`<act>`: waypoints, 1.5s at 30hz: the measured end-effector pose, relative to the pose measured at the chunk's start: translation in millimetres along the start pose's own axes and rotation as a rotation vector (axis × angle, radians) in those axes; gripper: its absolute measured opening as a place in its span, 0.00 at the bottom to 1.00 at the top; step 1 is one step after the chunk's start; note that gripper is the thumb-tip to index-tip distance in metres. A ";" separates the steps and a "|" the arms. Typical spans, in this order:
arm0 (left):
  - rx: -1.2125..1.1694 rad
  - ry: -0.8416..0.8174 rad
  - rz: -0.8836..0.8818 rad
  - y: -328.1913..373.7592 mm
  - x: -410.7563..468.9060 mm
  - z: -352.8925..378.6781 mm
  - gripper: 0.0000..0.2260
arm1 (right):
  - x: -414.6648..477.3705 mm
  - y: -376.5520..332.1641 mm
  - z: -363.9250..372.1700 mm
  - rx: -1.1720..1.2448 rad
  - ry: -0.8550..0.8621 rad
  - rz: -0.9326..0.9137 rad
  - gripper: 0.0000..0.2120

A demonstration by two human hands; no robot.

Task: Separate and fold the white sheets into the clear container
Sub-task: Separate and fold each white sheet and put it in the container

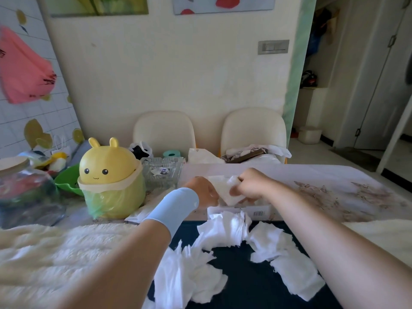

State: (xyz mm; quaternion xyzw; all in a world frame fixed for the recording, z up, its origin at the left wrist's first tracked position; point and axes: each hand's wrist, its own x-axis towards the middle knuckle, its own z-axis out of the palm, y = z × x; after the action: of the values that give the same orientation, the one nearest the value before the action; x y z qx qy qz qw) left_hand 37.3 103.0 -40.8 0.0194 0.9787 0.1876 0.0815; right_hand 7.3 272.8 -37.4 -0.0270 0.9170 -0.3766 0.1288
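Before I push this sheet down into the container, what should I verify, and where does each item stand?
1. Grip: ok. The left hand and the right hand both hold the white sheet.
2. One sheet only: cannot tell; its layers blur together.
3. Fold finished: cannot tell; the sheet looks bunched at the right hand.
4. Position: ok. The sheet is right over the clear container.
5. Room inside the container: cannot tell; the hands hide most of its opening.
6. Pile cleared: not ok. Loose sheets lie on the dark surface in front of the container.
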 end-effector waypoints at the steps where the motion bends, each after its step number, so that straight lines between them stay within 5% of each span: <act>1: -0.007 0.004 0.003 -0.7 0.3 0.8 0.09 | 0.3 -0.4 0.3 -0.087 0.024 0.013 0.08; 8: -0.017 0.027 0.029 -3.3 -0.7 2.0 0.12 | 0.8 -17.9 19.3 -0.256 0.002 0.062 0.27; 15: -0.065 0.040 0.048 -7.2 -1.2 3.3 0.10 | 7.2 -20.9 21.8 -0.746 0.097 0.166 0.23; 17: -0.079 0.045 0.054 -7.7 0.0 4.0 0.10 | 10.9 -26.0 33.1 -0.738 0.077 0.200 0.24; 22: -0.119 0.077 0.072 -13.0 1.7 5.9 0.09 | -2.0 -44.4 22.5 -0.482 -0.307 0.233 0.18; 29: -0.079 0.093 0.071 -14.4 1.0 7.8 0.18 | -20.4 -37.7 15.4 -0.112 -0.181 0.206 0.09; 35: 0.037 0.025 0.131 -8.1 -3.9 7.8 0.26 | -20.9 -22.5 8.4 -0.248 0.067 0.055 0.07; 39: 0.212 -0.064 0.202 5.2 -11.4 12.0 0.31 | -25.6 -9.1 23.8 -0.441 0.205 -0.177 0.17; 45: 0.305 -0.182 0.088 8.0 -7.7 25.0 0.31 | -17.4 8.7 23.8 -0.649 0.010 -0.113 0.30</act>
State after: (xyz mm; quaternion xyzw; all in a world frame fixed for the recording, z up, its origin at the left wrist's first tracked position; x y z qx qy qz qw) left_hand 49.1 119.0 -59.5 0.0914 0.9826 0.0377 0.1574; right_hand 30.6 265.3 -55.9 -0.1154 0.9868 -0.0714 0.0880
